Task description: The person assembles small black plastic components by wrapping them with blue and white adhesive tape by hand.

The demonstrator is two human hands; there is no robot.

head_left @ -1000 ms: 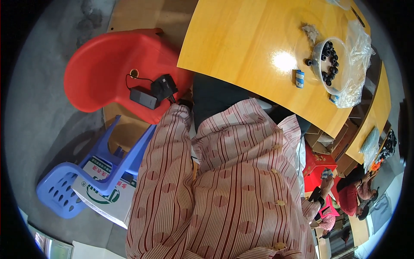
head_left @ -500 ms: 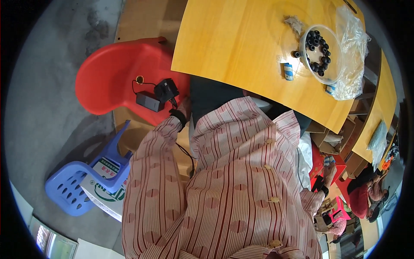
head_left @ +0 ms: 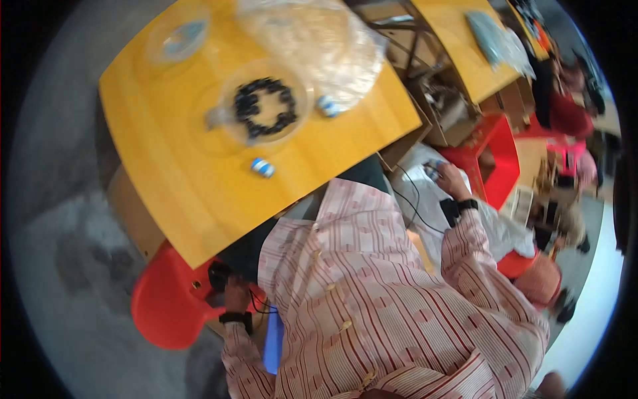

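Note:
My right hand [head_left: 452, 181] is closed around a small blue-and-white bundle [head_left: 433, 169], over a white plastic bag [head_left: 425, 193] to the right of my lap. My left hand [head_left: 236, 294] is low at the left, at a black boxy device [head_left: 218, 274] with a cable, on a red plastic chair [head_left: 166, 306]. Blur hides whether its fingers grip the device. On the yellow wooden table [head_left: 179, 153], a clear round tub [head_left: 302, 100] has black ring-like parts [head_left: 266, 106] in it. Two similar blue-and-white bundles [head_left: 262, 167] lie near the tub.
Clear plastic wrap [head_left: 325, 46] spreads across the table behind the tub. Another clear container [head_left: 178, 36] is at the far left. A red stool [head_left: 495, 159] and cardboard boxes [head_left: 438, 100] stand at the right, with other people [head_left: 568, 120] farther off.
My view has swung to the right, and the table now fills the upper left. My right hand, with the blue-and-white bundle, is seen more fully. My left hand remains by the chair.

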